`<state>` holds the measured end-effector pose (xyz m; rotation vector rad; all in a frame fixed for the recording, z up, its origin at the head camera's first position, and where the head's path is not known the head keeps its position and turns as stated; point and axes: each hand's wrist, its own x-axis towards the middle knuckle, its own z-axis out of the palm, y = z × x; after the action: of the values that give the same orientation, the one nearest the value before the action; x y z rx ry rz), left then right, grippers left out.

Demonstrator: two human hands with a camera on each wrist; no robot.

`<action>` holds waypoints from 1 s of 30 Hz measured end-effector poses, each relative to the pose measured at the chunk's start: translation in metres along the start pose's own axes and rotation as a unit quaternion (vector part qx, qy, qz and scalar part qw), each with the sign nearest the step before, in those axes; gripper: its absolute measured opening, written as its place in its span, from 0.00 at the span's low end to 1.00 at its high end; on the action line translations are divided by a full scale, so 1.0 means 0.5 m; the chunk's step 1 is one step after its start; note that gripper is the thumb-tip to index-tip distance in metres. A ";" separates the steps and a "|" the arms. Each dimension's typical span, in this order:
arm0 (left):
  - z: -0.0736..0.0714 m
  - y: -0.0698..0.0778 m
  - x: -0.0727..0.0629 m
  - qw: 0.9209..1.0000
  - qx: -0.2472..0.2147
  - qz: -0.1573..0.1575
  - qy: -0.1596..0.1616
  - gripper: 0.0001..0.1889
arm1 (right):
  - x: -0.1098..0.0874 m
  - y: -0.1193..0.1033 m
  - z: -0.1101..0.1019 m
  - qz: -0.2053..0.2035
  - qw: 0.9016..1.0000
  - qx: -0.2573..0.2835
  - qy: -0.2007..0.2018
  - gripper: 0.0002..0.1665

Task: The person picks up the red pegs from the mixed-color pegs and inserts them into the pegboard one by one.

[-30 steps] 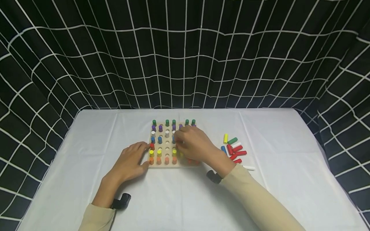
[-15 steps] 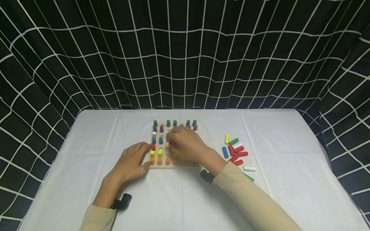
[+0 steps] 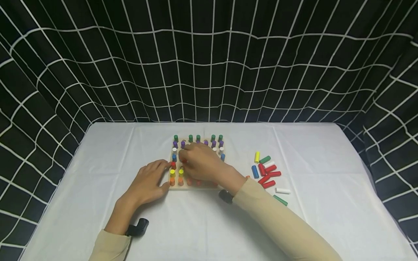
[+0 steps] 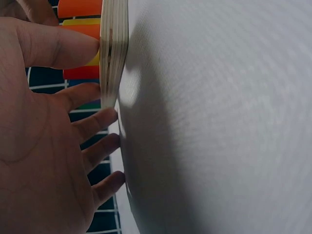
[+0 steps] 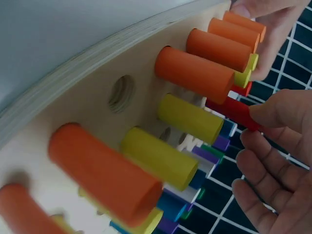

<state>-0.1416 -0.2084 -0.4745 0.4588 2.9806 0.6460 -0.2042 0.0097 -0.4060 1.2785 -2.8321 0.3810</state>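
A wooden pegboard (image 3: 176, 187) lies on the table, with upright coloured pegs in its holes, row by row. My left hand (image 3: 146, 185) rests at its left side. In the left wrist view, the left thumb (image 4: 68, 48) and index finger touch the board's edge, fingers loosely extended. My right hand (image 3: 203, 163) is over the middle-left of the board. In the right wrist view, its thumb and index finger pinch a red peg (image 5: 232, 111), behind orange pegs (image 5: 210, 66) and yellow pegs (image 5: 190, 117). Whether this peg sits in a hole is hidden.
Loose pegs lie right of the board: several red pegs (image 3: 269, 184), a yellow peg (image 3: 257, 157), a blue peg (image 3: 255, 172), a white peg (image 3: 282, 190) and a green peg (image 3: 280, 200) among them. White cloth (image 3: 98, 156) covers the table; a dark gridded curtain (image 3: 209, 72) surrounds it.
My right hand has moved left across the board, from its right-middle part to the second column from the left. The left hand has stayed at the board's left side.
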 end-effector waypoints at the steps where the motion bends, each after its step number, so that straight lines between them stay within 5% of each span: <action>1: 0.000 0.000 0.000 1.000 -0.001 0.001 0.001 0.31 | 0.003 -0.002 0.000 0.000 1.000 0.002 -0.002 0.06; 30: -0.006 0.004 -0.002 1.000 -0.005 0.002 -0.001 0.32 | 0.022 -0.008 0.011 0.012 0.999 0.006 -0.030 0.10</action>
<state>-0.1402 -0.2082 -0.4711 0.4637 2.9741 0.6617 -0.2082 -0.0023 -0.4094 1.2812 -2.9005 0.3661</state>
